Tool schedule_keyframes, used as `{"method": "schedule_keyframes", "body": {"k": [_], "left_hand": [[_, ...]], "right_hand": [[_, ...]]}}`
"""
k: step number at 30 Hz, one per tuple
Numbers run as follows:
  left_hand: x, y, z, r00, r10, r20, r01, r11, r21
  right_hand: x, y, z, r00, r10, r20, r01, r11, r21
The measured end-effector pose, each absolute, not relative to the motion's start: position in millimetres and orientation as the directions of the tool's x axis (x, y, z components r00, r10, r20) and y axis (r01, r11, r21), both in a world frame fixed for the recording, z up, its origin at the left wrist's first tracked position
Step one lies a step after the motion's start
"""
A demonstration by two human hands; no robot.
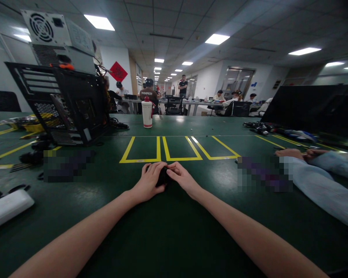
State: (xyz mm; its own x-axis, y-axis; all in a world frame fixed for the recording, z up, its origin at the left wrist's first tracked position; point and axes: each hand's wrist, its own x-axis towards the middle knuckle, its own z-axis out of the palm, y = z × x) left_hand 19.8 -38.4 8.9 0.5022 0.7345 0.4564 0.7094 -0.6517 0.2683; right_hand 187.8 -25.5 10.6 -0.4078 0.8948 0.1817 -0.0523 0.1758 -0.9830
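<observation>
Both hands meet at the middle of the green table [168, 235], just below the yellow tape outlines. Between them is a small rounded black object [163, 176], mostly covered by fingers, so its exact kind does not show. My left hand [150, 179] wraps over its left side, thumb toward me and fingers across the top. From the other side, my right hand [185, 179] pinches its upper right edge with thumb and fingertips.
Yellow tape rectangles [178, 159] lie ahead, with a white bottle [147, 114] beyond. An open computer case [72, 104] carries a power supply [58, 33] at left. A white bar [8, 208] lies near left. Another person's sleeve [321, 179] and a black monitor [313, 110] are at right.
</observation>
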Motion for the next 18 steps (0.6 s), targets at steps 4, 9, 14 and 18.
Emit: {"method": "schedule_keyframes", "body": {"k": [4, 9, 14, 18], "left_hand": [[20.1, -36.1, 5.3, 0.499, 0.727, 0.472, 0.709, -0.655, 0.259], [19.8, -35.5, 4.0, 0.497, 0.721, 0.482, 0.706, -0.659, 0.259], [19.9, -38.8, 8.2, 0.504, 0.733, 0.457, 0.707, -0.654, 0.27], [19.7, -40.2, 10.0, 0.501, 0.742, 0.445, 0.711, -0.646, 0.277]], "right_hand": [[185.9, -21.2, 8.5, -0.383, 0.915, 0.129, -0.05, 0.119, -0.992], [189.3, -22.4, 10.6, -0.453, 0.877, 0.16, -0.117, 0.119, -0.986], [191.1, -26.8, 12.7, -0.472, 0.864, 0.174, -0.113, 0.137, -0.984], [189.0, -25.3, 10.9, -0.404, 0.898, 0.173, -0.069, 0.158, -0.985]]}}
